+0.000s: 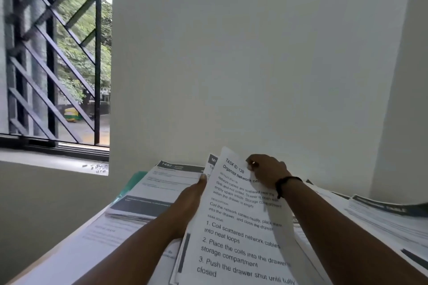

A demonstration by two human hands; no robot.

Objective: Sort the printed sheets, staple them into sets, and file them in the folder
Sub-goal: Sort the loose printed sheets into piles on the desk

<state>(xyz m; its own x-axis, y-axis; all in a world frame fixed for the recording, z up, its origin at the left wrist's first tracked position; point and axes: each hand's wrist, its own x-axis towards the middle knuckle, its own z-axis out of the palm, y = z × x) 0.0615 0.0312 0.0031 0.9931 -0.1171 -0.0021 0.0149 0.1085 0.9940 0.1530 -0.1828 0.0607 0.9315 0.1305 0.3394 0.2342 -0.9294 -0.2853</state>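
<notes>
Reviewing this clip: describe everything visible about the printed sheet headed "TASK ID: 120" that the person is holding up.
The sheet headed TASK ID: 120 is white paper with black print: title "Organize network ca...", small paragraphs, then three numbered steps. It is tilted up towards the camera, frontmost of a held bundle, over the paper-covered desk. The left hand holds its left edge, thumb on the front; the right hand pinches its top right part. Its right edge looks curled and blurred.

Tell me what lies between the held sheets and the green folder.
A stack of printed papers lies on top of the green folder, covering most of it. Both hands, left and right, hold the sheets.
</notes>
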